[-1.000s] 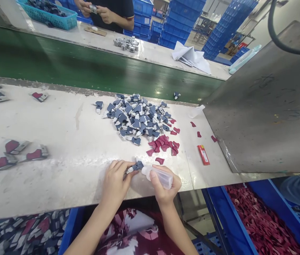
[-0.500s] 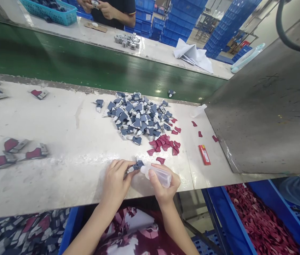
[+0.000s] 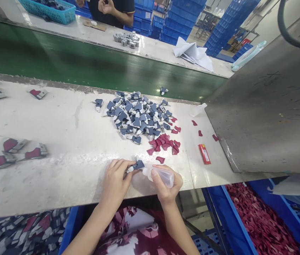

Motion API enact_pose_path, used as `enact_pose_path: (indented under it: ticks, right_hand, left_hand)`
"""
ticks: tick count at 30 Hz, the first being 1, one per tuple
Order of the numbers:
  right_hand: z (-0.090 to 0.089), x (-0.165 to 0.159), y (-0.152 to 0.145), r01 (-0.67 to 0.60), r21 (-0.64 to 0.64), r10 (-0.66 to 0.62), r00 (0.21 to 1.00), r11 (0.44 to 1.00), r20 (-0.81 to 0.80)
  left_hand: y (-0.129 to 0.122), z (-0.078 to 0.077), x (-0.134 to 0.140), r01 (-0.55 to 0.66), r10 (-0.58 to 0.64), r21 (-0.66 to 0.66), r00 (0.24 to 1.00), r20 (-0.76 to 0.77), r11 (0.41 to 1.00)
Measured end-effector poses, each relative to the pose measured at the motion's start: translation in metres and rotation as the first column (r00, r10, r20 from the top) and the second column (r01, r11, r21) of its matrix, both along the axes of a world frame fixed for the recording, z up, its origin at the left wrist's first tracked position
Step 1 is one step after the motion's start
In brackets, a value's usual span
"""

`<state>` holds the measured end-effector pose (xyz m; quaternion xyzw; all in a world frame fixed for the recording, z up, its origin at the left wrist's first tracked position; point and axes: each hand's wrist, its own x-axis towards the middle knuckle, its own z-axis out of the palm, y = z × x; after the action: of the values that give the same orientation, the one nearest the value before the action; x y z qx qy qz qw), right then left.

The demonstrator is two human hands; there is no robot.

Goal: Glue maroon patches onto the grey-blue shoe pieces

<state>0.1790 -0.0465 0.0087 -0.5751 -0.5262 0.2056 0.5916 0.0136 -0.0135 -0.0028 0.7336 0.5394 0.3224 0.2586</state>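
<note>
Between thumb and fingers, my left hand (image 3: 116,179) pinches a small navy-and-grey plastic part (image 3: 138,165) just above the table's near side. My right hand (image 3: 168,186) is wrapped round a translucent squeeze bottle (image 3: 163,176), tilted with its nozzle pointing left, close to the part. Beyond my hands lies a heap of similar navy-and-grey parts (image 3: 136,117). A pile of flat maroon pieces (image 3: 163,143) sits at its near right, and one loose maroon piece (image 3: 160,160) rests just above the bottle.
Several parts with maroon inlays (image 3: 34,153) lie at left. A red box (image 3: 204,154) is near the metal panel (image 3: 266,117). A green conveyor belt (image 3: 86,60) runs behind the table, carrying one part (image 3: 163,91). Blue bins (image 3: 235,212) stand below. Across the belt is a co-worker (image 3: 113,12).
My right hand has drawn the bottle slightly right, away from the part in my left hand. The part on the belt has shifted left. The co-worker's hands have moved apart.
</note>
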Motion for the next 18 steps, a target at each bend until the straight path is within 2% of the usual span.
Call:
enact_pose_path:
  ticks: [13, 15, 18]
  right_hand:
    - [-0.011, 0.011, -0.001, 0.110, -0.058, -0.116, 0.985, 0.992, -0.127]
    - [-0.013, 0.016, 0.000, 0.150, -0.070, -0.160, 0.972, 0.986, -0.174]
    - [-0.015, 0.033, 0.004, 0.276, -0.100, -0.292, 0.929, 0.956, -0.228]
  left_hand:
    - [0.000, 0.000, 0.002, -0.006, 0.006, 0.038, 1.000, -0.025, 0.999]
    - [-0.001, -0.002, 0.002, -0.007, 0.009, 0.050, 0.999, -0.038, 0.999]
    - [0.001, 0.000, -0.002, -0.011, 0.015, 0.055, 0.997, -0.073, 0.998]
